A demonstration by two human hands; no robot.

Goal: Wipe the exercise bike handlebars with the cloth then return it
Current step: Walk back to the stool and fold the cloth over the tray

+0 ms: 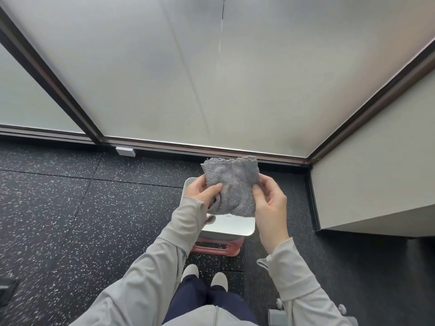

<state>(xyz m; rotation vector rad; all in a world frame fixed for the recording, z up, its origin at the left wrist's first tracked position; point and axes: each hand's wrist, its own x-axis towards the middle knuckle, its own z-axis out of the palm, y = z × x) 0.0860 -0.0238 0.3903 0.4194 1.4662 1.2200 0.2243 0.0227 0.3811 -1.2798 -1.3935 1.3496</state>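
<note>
Upside-down "bdo" on white tray (pixel 226 228)

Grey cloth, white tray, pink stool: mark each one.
grey cloth (pixel 231 184): head view, middle of the fluffy face held up between both hands.
white tray (pixel 229 225): head view, bare near part below the cloth.
pink stool (pixel 216 248): head view, front edge under the tray.

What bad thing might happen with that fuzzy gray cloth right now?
Both hands, left hand and right hand, pinch only the cloth's sides, so it might slip and land on the speckled floor rather than the white tray underneath. The tray sits on a pink stool close to the feet, so a step forward might bump it.
</note>
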